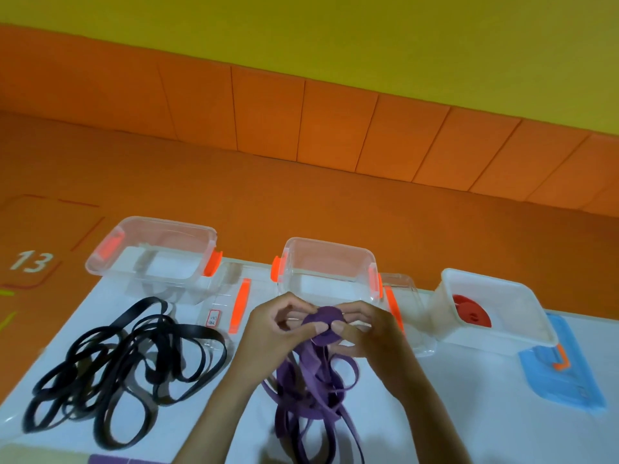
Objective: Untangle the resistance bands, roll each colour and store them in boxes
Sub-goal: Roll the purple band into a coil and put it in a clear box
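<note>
head view. my left hand and right hand are together at centre frame. both pinch the purple roll between thumb and fingertips, thumbs almost touching on its near face. the roll is held up just in front of the middle clear box; i cannot tell whether it touches the box. the loose purple band hangs from the roll and lies in loops on the white table, bottom centre. the black bands lie in a tangled pile at lower left, apart from both hands. the left clear box stands behind that pile. a clear lid with an orange clip lies between the two clear boxes. the white box at right holds a red roll. a blue lid lies just beside it, far right.
</note>
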`<state>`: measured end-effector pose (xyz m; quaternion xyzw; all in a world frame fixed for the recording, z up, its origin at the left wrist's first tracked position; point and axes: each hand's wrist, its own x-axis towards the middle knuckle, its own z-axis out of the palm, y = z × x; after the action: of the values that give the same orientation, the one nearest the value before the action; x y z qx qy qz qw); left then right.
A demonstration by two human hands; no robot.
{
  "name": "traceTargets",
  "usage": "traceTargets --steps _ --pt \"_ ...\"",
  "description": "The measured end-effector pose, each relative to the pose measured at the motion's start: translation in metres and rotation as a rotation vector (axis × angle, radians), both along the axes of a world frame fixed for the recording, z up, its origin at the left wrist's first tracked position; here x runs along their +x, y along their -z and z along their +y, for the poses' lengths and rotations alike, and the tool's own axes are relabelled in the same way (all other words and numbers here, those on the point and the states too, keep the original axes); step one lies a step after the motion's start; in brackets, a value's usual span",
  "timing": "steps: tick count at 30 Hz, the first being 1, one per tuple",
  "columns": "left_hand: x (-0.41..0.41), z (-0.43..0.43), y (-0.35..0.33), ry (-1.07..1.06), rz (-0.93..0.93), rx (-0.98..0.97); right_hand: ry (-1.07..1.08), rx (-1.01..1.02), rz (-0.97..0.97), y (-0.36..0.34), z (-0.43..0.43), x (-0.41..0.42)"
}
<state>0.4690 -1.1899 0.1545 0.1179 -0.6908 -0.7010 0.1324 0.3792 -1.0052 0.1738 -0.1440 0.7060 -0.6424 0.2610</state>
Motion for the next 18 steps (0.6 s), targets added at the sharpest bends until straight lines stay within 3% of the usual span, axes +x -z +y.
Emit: traceTargets --steps 5,7,10,12,15,18 --pt "-0.01 -0.001 -0.001 0.085 0.0 -0.014 0.03 -0.064 -0.094 0.006 0.009 0.0" --pt "-0.014 -0.005 -0.002 0.157 0.016 -0.108 0.004 -0.062 -0.143 0.008 0.015 0.002" --pt "-0.017 -0.001 0.0 0.257 -0.019 -0.231 -0.02 0.143 -0.071 0.002 0.024 -0.002" --pt "-0.021 0.011 0.006 0.236 -0.03 -0.194 0.031 0.237 0.02 0.0 0.032 -0.008" --pt "-0.029 0.026 0.012 0.164 -0.057 0.024 0.147 0.106 -0.019 -0.003 0.041 -0.011" --pt "-0.035 0.033 0.015 0.093 -0.085 -0.022 0.241 -0.026 -0.071 0.003 0.045 -0.01"
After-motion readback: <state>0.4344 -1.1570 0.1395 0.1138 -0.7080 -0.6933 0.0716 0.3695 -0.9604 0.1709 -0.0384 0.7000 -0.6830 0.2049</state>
